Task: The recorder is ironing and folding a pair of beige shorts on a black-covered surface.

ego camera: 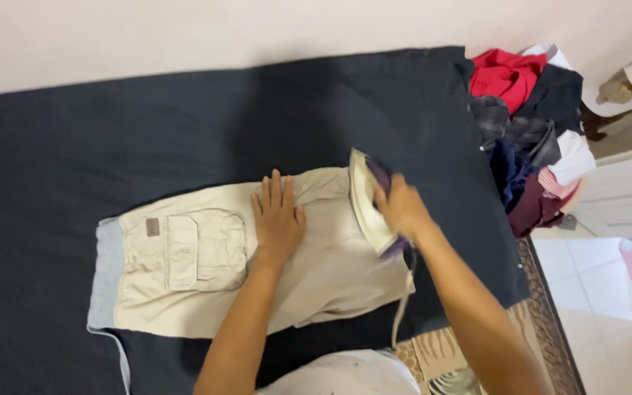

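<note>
Head view looks down on a dark navy blanket [111,139] spread flat, reaching from the left edge of the picture to a pile of clothes [532,124] at its upper right corner. A pair of beige cargo shorts [206,271] lies near the blanket's front edge, waistband to the left, a flap pocket [206,249] facing up. The left hand [278,216] rests flat on the shorts just right of the pocket, its grip spread wide, fingers pointing toward the far edge. The right hand [402,206] has its grip pressed together around the purple handle of an iron [369,208], which is tilted on the right end of the shorts, its pale soleplate turned toward the left hand. Iron and left hand are near each other but apart. A cord [402,307] hangs from the iron over the blanket's front edge. The clothes pile, red, dark blue, grey, white and striped pieces, lies well apart from the iron, touching the blanket's right edge. A patterned rug [543,314] and pale floor tiles [594,271] show beyond the blanket's lower right corner.
</note>
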